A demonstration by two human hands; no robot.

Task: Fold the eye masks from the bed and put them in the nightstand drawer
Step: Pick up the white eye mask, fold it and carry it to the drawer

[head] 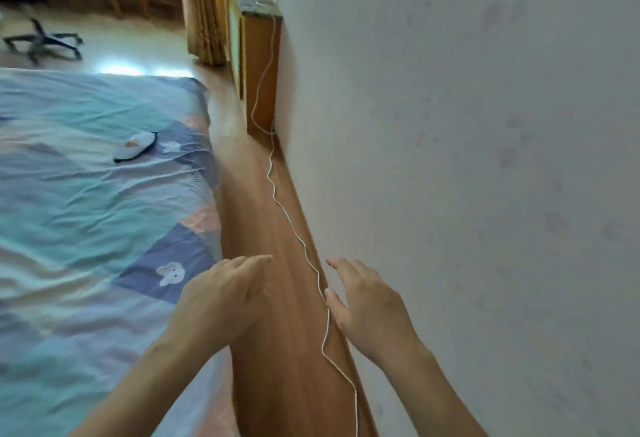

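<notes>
We see the bed (86, 228) cut off by the left and bottom edges, and the office chair (38, 3) at upper left is cropped and blurred. The eye mask (135, 147) on the sheet is too small for us to tell its print, and both forearms leave the frame at the bottom.

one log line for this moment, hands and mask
left hand: open, empty | right hand: open, empty | eye mask: unfolded on bed, untouched | white cord: along floor by wall

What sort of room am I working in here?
Most likely a bedroom in a home. A bed with a patchwork pastel sheet fills the left, a black-edged white eye mask lies on it, and an orange wooden cabinet stands against the pale wall, beyond a wood-floor aisle.
</notes>
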